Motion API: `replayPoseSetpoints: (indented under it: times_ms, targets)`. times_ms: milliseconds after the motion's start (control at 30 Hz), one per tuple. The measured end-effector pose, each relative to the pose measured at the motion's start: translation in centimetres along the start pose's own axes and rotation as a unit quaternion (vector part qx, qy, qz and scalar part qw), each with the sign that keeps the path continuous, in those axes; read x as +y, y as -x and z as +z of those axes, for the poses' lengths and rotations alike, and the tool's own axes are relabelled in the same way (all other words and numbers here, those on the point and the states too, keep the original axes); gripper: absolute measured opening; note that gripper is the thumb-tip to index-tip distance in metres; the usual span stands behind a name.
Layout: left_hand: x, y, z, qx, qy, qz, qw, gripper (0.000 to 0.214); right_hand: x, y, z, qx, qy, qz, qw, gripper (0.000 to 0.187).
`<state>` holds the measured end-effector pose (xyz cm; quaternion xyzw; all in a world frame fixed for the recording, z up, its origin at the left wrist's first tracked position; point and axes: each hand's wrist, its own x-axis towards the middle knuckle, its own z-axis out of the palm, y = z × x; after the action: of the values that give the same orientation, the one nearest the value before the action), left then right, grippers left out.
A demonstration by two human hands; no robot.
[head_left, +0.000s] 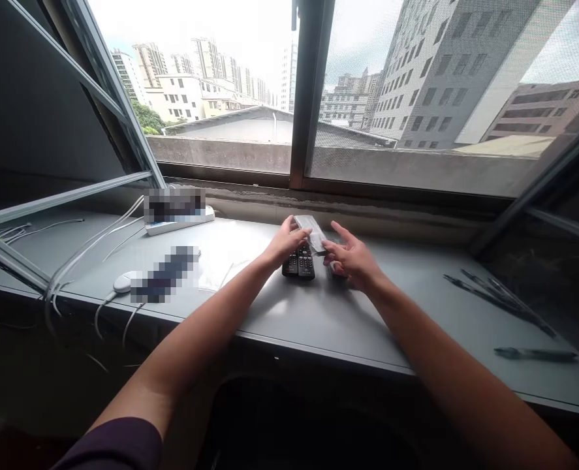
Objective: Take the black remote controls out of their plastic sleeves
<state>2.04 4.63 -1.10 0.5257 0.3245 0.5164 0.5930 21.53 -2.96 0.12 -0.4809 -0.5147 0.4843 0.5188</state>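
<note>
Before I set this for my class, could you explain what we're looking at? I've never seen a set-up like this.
There's no machine here, only a person's two bare hands. The single picture comes from a camera worn on the head, looking forward and down across a grey table towards a window.

The left hand holds a flat, pale packet. The right hand has its fingers at the packet's near end; whether they grip it is hard to tell.

Two black remotes lie side by side beneath. Pens lie to the right; a white power strip sits to the left. Two patches are blurred out.
</note>
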Motion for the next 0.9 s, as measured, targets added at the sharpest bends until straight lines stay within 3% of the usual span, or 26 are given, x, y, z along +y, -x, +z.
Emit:
replayPoseSetpoints:
  times_ms: [133, 233, 367, 633, 800, 900]
  targets:
    - [-0.8, -0.2, 0.0, 0.013, -0.040, -0.002, 0.999, 0.058, 0.1, -0.1, -0.4, 0.012, 0.109, -0.025, 0.994, 0.068]
    - [-0.2, 0.3, 0.2, 0.027, -0.080, -0.013, 0.996, 0.046, -0.1, 0.2, -0.4, 0.035, 0.249, -0.072, 0.965, 0.043]
    - [0.6, 0.8, 0.1, 0.033, -0.124, 0.007, 0.992, 0.036, -0.2, 0.6, -0.1, 0.053, 0.391, -0.116, 0.911, 0.035]
    - [-0.9, -0.4, -0.9, 0.028, -0.198, 0.084, 0.976, 0.029, 0.2, 0.3, -0.3, -0.008, 0.476, -0.106, 0.873, 0.016]
    - [-0.4, -0.2, -2.0, 0.048, -0.359, 0.161, 0.918, 0.025, 0.5, 0.4, -0.3, 0.020, 0.496, -0.162, 0.853, 0.026]
    - [-0.1, 0.0, -2.6, 0.064, -0.480, 0.142, 0.863, 0.042, 0.7, 0.4, -0.1, 0.024, 0.486, -0.210, 0.848, 0.030]
